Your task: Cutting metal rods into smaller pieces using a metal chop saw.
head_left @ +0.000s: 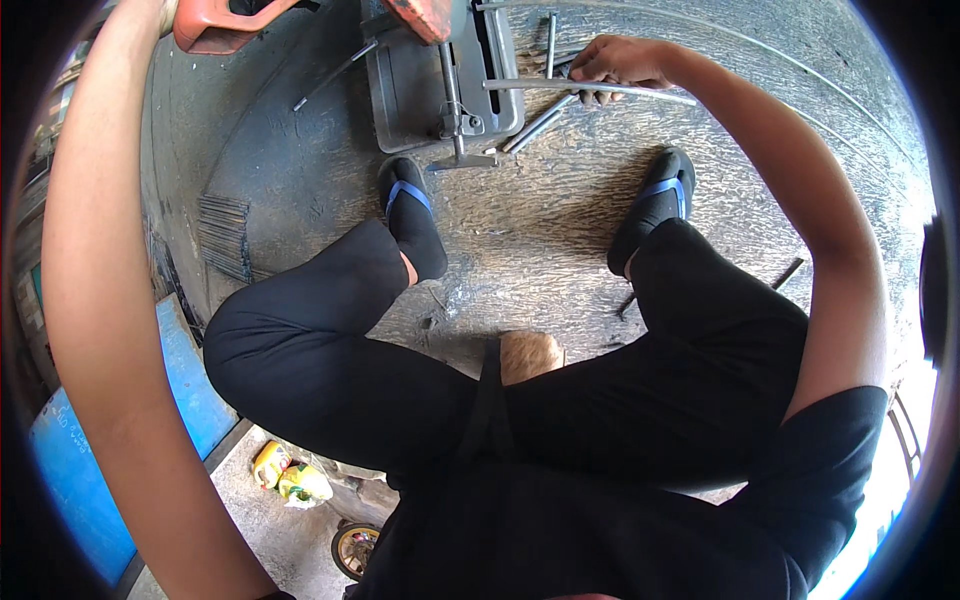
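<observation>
While my right hand (pixel 628 65) is curled round a slim metal bar (pixel 540 86), holding it near the middle, the bar's left end reaches over the grey base (pixel 403 95) of a chop saw. Short metal rods (pixel 537 131) lie on the floor (pixel 520 220) just below it, near the saw's T-handled clamp screw (pixel 450 80). My left hand (pixel 166 16) is mostly cut off at the top edge, beside an orange loop handle (pixel 195 20); I can't tell its grip.
</observation>
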### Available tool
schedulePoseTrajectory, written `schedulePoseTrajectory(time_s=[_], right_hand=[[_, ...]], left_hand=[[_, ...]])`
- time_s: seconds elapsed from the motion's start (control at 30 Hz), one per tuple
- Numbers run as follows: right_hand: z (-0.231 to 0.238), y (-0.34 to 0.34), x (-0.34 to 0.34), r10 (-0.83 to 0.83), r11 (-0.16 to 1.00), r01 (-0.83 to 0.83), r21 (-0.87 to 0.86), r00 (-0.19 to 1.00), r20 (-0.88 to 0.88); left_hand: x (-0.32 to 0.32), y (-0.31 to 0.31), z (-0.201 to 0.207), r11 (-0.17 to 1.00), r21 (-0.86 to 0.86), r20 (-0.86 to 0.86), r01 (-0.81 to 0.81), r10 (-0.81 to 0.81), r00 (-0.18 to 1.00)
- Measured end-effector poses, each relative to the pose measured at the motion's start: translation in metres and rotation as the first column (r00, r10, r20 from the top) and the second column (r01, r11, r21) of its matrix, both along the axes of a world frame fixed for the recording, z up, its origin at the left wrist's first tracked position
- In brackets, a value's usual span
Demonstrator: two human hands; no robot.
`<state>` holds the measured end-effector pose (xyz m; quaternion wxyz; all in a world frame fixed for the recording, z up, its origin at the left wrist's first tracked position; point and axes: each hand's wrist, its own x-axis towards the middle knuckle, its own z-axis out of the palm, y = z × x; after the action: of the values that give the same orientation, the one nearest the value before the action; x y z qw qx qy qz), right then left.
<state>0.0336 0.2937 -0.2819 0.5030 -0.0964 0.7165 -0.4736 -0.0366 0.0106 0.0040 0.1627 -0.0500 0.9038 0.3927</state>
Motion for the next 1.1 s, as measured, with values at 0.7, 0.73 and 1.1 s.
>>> schedulePoseTrajectory(time_s=[0.7, 0.73, 1.1], right_hand=[[0.007, 0.004, -0.006, -0.18, 0.971, 0.2, -0.127, 0.971, 0.159], [0.009, 0.007, -0.007, -0.19, 0.971, 0.215, -0.105, 0.96, 0.206], [0.021, 0.003, -0.008, -0.148, 0.967, 0.195, -0.163, 0.953, 0.263]], left_hand=[[0.003, -0.002, 0.001, 1.0, -0.013, -0.021, 0.004, -0.004, 1.0], [0.002, -0.002, 0.002, 1.0, -0.018, 0.004, -0.009, 0.009, 1.0], [-0.003, -0.007, 0.0, 0.999, 0.013, -0.003, -0.032, 0.032, 0.999]])
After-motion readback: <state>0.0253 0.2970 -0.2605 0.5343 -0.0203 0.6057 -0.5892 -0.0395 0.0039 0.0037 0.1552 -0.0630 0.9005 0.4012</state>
